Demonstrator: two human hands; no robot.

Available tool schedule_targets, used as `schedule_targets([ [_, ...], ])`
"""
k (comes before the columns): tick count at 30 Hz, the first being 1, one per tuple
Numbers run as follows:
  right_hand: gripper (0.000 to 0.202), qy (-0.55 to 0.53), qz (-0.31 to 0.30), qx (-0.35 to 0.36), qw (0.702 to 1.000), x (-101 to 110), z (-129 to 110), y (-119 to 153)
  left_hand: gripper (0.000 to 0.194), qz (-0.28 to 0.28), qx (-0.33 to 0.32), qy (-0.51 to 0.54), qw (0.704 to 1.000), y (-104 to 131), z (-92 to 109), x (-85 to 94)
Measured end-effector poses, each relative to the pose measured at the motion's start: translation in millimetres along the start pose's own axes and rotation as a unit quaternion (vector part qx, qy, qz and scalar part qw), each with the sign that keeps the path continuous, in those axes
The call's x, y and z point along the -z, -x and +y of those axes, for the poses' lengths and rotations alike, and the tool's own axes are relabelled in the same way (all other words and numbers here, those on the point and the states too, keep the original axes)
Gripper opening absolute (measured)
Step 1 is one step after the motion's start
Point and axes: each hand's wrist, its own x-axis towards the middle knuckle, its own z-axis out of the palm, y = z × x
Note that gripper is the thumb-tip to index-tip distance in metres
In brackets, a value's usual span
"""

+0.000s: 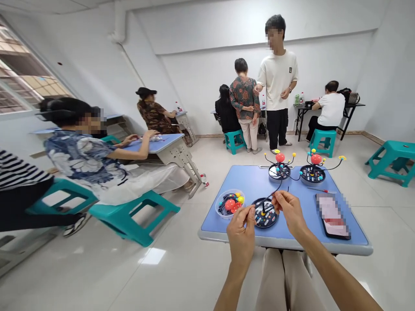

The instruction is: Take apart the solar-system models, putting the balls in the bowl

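My right hand (290,211) pinches a thin black curved rod (269,196) above a round black base (266,221) printed with small pictures. My left hand (241,233) is closed, thumb against forefinger, at the left edge of that base; whatever sits between those fingertips is too small to make out. A short upright post (263,208) with a yellow foot rises from the base's middle. Left of it, a clear round tub (218,211) holds red balls, yellow balls and black rods. Behind stand two planet models (280,158) (316,160) with red balls and coloured small ones.
On the blue desk (240,179), a phone (333,216) lies at the right, below a thin screwdriver (320,190). Green stools (134,216) stand around the room. Several people sit or stand at other desks. A bottle (204,180) is on the floor.
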Motion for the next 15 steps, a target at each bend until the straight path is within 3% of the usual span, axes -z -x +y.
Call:
schedule_targets([
  [7, 0.039, -0.066, 0.001, -0.035, 0.997, -15.5, -6.4, -3.1, 0.025, 0.018, -0.059, -0.085, 0.994, 5.6, -3.2, 1.6],
  [15, 0.027, -0.052, 0.048, -0.052, 0.996, -35.8, -3.3, -18.1, 0.019, 0.083, -0.191, -0.164, 0.964, 4.3, 6.8, -11.0],
])
